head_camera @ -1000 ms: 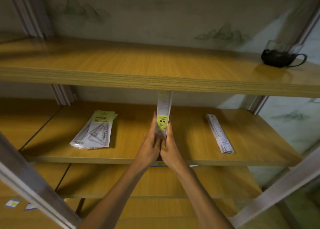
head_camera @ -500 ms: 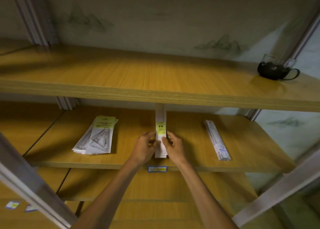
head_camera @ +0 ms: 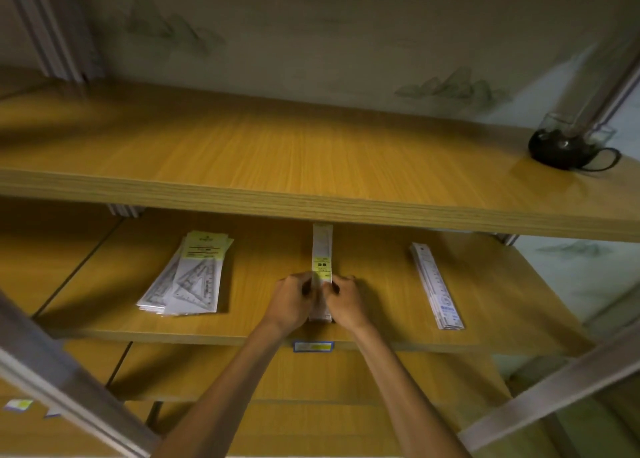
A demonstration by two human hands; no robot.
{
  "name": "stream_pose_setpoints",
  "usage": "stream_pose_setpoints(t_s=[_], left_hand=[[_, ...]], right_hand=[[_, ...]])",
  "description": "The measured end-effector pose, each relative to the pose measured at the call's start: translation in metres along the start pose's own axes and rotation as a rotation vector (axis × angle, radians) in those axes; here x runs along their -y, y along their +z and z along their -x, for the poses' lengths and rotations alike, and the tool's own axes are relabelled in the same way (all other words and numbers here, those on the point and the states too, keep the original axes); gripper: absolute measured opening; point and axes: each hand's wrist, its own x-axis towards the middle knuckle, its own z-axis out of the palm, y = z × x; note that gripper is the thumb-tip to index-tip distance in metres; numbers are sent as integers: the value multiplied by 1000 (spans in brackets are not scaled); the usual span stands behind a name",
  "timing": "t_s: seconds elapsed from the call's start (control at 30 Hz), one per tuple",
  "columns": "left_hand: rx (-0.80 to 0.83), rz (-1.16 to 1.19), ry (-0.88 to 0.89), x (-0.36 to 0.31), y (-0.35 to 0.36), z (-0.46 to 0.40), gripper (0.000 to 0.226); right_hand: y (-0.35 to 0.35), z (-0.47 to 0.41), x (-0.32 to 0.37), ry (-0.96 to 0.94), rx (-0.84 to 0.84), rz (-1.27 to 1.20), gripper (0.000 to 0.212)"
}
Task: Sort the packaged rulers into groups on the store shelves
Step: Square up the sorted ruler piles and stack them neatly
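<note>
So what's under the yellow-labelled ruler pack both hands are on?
The yellow-labelled ruler pack lies on the middle shelf. Left hand and right hand cover its near sides; whether more packs lie beneath it is unclear.

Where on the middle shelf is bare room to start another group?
On the middle shelf, bare wood lies between the triangle-ruler pile and the left hand, and between the right hand and the straight-ruler stack. The centre is crowded: both hands grip the yellow-label rulers.

three ruler stacks (head_camera: 322, 250) (packaged), one teapot (head_camera: 561, 149)
</note>
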Motion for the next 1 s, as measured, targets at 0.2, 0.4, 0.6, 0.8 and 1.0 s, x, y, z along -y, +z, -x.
stream_pose_setpoints(t_s=[0.2,0.4,0.6,0.8,1.0], left_hand=[[23,-13,-34,-2,-2,-1,13],[60,-33,-57,8,-2,-12,43],[53,8,-27,0,-5,-10,38],[62,54,-22,-1,-11,-8,42],[45,-228,-53,-5,-48,4,57]], right_hand=[[-2,0,1,-2,38,74,26],[-2,1,1,-24,9,110,31],[0,-1,1,-2,32,80,31],[-1,-1,0,-8,-4,77,32],[-20,14,4,-50,0,236,52]])
